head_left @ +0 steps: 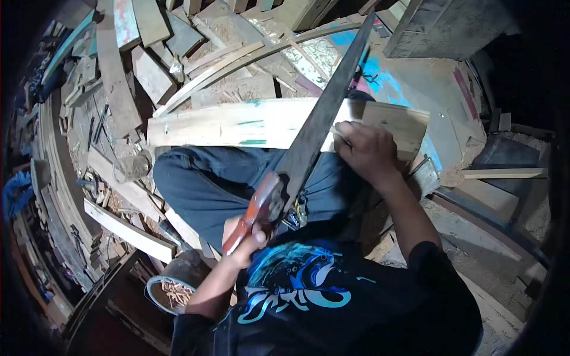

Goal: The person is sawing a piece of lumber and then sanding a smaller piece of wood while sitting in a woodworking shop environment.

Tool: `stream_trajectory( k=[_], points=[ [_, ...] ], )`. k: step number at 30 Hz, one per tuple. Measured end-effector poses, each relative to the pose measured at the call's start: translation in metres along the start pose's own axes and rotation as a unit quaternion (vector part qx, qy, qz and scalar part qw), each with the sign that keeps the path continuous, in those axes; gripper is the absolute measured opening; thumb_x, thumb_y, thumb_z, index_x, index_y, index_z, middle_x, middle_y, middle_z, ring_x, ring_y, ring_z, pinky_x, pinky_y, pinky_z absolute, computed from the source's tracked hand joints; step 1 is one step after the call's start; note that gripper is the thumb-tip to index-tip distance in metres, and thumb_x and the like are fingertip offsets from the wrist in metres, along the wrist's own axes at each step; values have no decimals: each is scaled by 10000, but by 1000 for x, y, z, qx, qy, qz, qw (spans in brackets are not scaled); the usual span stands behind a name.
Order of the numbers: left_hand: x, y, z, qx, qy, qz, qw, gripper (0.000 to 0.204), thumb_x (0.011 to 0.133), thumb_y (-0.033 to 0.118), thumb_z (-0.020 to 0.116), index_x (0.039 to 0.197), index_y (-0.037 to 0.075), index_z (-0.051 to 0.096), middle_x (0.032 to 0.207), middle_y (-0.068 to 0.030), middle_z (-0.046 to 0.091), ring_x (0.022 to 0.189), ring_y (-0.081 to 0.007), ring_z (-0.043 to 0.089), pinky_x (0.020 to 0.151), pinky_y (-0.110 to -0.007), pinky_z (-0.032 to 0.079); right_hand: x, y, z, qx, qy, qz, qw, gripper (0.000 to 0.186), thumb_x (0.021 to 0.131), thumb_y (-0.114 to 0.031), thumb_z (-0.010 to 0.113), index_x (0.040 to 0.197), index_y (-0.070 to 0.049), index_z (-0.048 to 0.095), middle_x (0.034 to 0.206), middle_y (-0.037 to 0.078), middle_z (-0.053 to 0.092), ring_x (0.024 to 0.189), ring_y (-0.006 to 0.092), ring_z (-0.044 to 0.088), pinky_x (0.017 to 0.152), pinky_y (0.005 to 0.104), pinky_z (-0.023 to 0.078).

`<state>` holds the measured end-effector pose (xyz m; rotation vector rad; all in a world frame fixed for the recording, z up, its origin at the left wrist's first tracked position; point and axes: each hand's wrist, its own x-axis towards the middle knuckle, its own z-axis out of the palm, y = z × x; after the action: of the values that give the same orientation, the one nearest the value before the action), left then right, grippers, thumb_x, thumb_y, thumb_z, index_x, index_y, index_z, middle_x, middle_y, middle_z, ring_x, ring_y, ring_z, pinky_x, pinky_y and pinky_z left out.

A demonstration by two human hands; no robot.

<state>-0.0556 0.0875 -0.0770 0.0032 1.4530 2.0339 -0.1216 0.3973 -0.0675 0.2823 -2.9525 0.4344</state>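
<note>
My left hand [243, 240] is closed round the red wooden handle of a handsaw [317, 118], whose long dark blade slants up and right across a pale plank [208, 126]. The plank lies crosswise over my bent legs in dark trousers [208, 184] and has green streaks on its face. My right hand [365, 148] rests on the plank just right of the blade, fingers curled and closed; what is between its fingertips, if anything, I cannot make out.
Offcuts [148, 77] and a curved wooden strip [208, 77] lie beyond the plank. A small pot [130, 168] and a bucket [169, 279] of shavings stand to my left, beside more strips [127, 228]. A grey wooden structure [445, 32] stands at the upper right.
</note>
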Motion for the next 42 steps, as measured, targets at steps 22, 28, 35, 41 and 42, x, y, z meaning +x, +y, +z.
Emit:
stream_trajectory(
  k=[22, 28, 35, 41, 42],
  points=[
    [32, -10, 8, 49, 5, 79, 996, 297, 807, 200, 621, 615, 40, 459, 581, -37, 507, 528, -131, 460, 517, -282, 377, 7, 0, 5, -6, 19, 7, 1000, 118, 821, -251, 637, 866, -142, 634, 677, 72, 616, 629, 305, 626, 578, 450, 494],
    [3, -10, 0, 78, -7, 58, 995, 280, 806, 201, 622, 650, 36, 457, 625, -39, 500, 593, -162, 477, 568, -334, 393, 1, -2, -2, -7, 5, 5, 1000, 143, 833, -266, 617, 878, -131, 621, 704, 81, 626, 621, 325, 621, 567, 472, 490],
    [63, 4, 12, -67, -1, 77, 995, 276, 777, 243, 664, 746, 72, 450, 559, 5, 400, 463, -119, 392, 463, -279, 327, 3, -5, 4, -2, 27, 0, 1000, 140, 811, -246, 633, 893, -136, 604, 726, 91, 629, 649, 349, 626, 573, 481, 491],
    [-11, 33, -21, -237, 135, 210, 939, 261, 803, 244, 635, 807, 69, 443, 515, -4, 364, 432, -105, 353, 500, -249, 337, 5, -14, -14, 176, 40, 88, 980, 153, 838, -173, 632, 961, -99, 579, 801, 124, 649, 722, 334, 643, 645, 446, 491],
    [-24, 34, -42, -187, 163, 238, 939, 236, 812, 248, 618, 903, 77, 482, 548, 7, 403, 485, -118, 418, 538, -272, 374, 5, -15, -15, 241, 54, 97, 964, 169, 846, -147, 634, 985, -80, 566, 813, 134, 644, 741, 327, 644, 662, 433, 489]
  ],
)
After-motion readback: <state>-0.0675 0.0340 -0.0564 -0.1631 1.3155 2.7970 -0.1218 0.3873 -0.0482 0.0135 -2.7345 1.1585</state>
